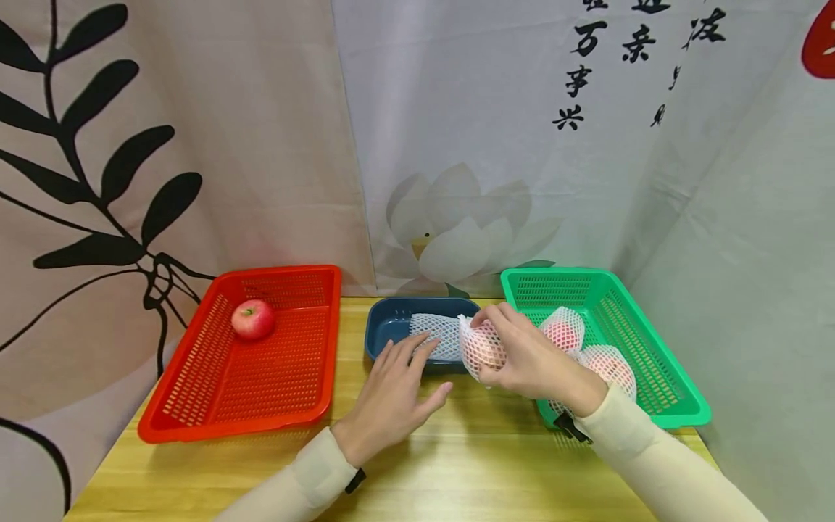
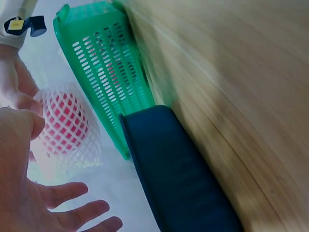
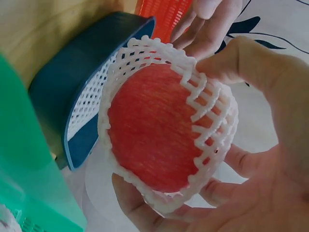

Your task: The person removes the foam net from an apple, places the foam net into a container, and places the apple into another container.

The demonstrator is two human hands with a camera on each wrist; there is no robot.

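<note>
Red plastic is forming the basket [image 1: 280,384] on the left, and one bare apple [image 1: 253,320] is resting inside it, near the far left side. Between that container and a green basket [image 1: 659,355] on the right, a dark blue tray [image 1: 390,326] is sitting on the wooden table [image 1: 489,471], with white foam netting [image 1: 438,336] lying in it, flat and lattice-patterned. The green basket is holding fruit in white foam nets: one netted fruit [image 1: 564,333] is lying toward the middle and another netted fruit [image 1: 611,367] is lying just beside it, while the right forearm is partly hiding more netting at the near left corner. The right hand [image 1: 538,359] is gripping a netted apple [image 1: 484,349] near the right end of the tray, its thumb and fingers curling round the foam; in the right wrist view, red skin is showing through the net's open end. The left hand [image 1: 394,406] is hanging open near the tray's front side, its fingers spreading loosely; whether its thumb is touching the net, the views are not making clear.
</note>
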